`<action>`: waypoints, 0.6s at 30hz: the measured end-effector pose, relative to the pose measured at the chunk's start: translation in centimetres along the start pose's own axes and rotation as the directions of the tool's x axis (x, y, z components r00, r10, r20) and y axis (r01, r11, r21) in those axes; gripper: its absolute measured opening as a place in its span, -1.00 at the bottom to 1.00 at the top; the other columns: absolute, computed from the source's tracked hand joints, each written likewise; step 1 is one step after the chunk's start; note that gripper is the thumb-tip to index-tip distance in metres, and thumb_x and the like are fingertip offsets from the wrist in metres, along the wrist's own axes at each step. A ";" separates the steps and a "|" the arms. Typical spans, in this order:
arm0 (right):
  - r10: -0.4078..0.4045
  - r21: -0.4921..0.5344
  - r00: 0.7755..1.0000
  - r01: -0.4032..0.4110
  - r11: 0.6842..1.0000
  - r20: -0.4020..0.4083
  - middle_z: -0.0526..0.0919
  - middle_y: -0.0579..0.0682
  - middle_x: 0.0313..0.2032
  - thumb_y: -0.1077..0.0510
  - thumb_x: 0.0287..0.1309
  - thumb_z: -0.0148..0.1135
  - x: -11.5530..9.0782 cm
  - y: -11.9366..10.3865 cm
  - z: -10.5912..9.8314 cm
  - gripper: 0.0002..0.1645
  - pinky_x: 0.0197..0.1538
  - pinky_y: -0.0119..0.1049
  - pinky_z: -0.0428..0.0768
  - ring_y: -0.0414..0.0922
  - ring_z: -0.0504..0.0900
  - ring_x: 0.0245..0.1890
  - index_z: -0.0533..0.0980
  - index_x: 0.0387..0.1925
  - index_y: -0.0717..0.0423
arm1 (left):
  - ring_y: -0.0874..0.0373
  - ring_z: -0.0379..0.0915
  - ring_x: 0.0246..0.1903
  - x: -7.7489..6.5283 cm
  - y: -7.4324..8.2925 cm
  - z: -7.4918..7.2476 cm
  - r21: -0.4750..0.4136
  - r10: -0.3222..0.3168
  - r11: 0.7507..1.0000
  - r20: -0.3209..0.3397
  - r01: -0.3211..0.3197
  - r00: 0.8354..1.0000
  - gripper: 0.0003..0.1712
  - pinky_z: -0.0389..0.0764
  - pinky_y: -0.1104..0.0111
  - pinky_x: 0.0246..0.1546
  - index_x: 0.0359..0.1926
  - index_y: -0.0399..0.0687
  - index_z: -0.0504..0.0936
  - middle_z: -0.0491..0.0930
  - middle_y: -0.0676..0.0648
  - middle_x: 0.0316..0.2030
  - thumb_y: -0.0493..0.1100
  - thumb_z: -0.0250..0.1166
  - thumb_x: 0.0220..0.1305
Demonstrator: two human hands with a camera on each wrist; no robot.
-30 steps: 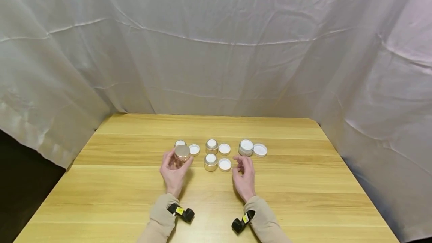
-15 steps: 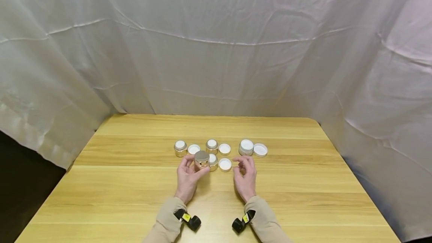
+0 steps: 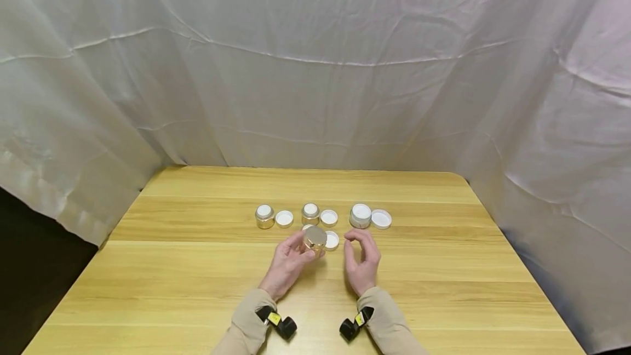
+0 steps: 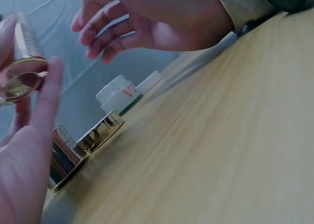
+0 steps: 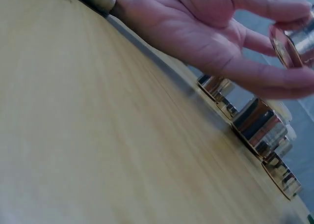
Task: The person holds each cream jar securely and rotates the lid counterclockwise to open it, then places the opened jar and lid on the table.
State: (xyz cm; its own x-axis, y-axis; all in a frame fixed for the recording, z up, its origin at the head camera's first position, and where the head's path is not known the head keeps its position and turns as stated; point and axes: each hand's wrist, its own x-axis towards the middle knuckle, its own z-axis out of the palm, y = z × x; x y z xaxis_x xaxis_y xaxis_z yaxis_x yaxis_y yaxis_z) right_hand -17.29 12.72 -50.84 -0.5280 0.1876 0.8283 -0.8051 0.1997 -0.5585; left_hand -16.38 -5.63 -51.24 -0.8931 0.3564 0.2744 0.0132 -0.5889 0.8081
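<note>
A gold cosmetic jar [image 3: 315, 236] with a flat metallic lid on top is raised off the table, tilted slightly. My left hand [image 3: 287, 266] holds it between thumb and fingers; its shiny side [image 4: 28, 42] shows in the left wrist view. To the right, my right hand [image 3: 363, 264] hovers apart from the jar, fingers loosely bent with nothing in them. Behind the held jar, another lidless jar is mostly hidden, with its upturned white lid [image 3: 332, 240] beside it. Farther back stand two lidless gold jars [image 3: 264, 217] and a frosted jar [image 3: 360, 216].
Each back jar has an upturned lid at its right: the left lid [image 3: 284, 219], the middle lid [image 3: 328, 218] and the right lid [image 3: 381, 218]. A wooden table [image 3: 197, 289] lies under everything. Grey curtains [image 3: 315, 97] hang around its back and sides.
My left hand has carried the gold jar rightward from the left jar to in front of the middle near jar. The right hand has turned a little, its fingers spreading from the thumb.
</note>
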 end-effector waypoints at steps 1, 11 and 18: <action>-0.027 0.020 1.000 0.027 0.999 0.006 0.58 0.38 -0.32 0.70 -0.13 0.09 -0.1 0.3 0.0 -0.75 0.13 -0.52 0.61 0.03 0.59 -0.21 0.52 -0.35 0.53 | 0.22 0.52 0.16 0.0 0.0 0.0 0.006 -0.014 1.000 0.016 0.014 1.000 -0.41 0.62 0.25 0.24 0.22 0.14 0.57 0.50 0.06 0.19 -0.47 0.26 0.25; -0.264 0.037 0.959 0.261 0.965 0.100 0.66 0.37 -0.25 0.27 0.07 0.33 -0.7 0.5 0.5 -0.72 0.18 -0.40 0.64 0.09 0.68 -0.17 0.53 -0.32 0.49 | 0.20 0.54 0.21 -0.3 -0.1 0.0 0.094 -0.119 0.990 0.107 0.110 0.987 -0.29 0.61 0.32 0.25 0.44 -0.28 0.26 0.53 0.01 0.29 -0.27 0.31 0.35; -0.230 0.080 0.964 0.221 0.972 0.133 0.65 0.40 -0.26 0.26 0.08 0.47 -0.8 0.2 0.7 -0.67 0.10 -0.47 0.65 0.03 0.69 -0.15 0.52 -0.33 0.47 | 0.18 0.49 0.26 -0.1 -0.3 -0.1 0.090 -0.228 0.973 0.242 0.212 0.943 -0.36 0.55 0.22 0.33 0.49 -0.36 0.14 0.48 -0.03 0.33 -0.21 0.09 0.52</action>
State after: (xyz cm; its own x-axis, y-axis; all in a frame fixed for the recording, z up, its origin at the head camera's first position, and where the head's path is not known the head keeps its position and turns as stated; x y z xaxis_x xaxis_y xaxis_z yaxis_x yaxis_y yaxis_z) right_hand -17.21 11.92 -51.63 -0.3598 0.0066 0.9330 -0.9208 0.1591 -0.3562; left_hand -16.31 -5.60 -51.54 -0.7365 0.6460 0.2007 -0.1364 -0.4324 0.8913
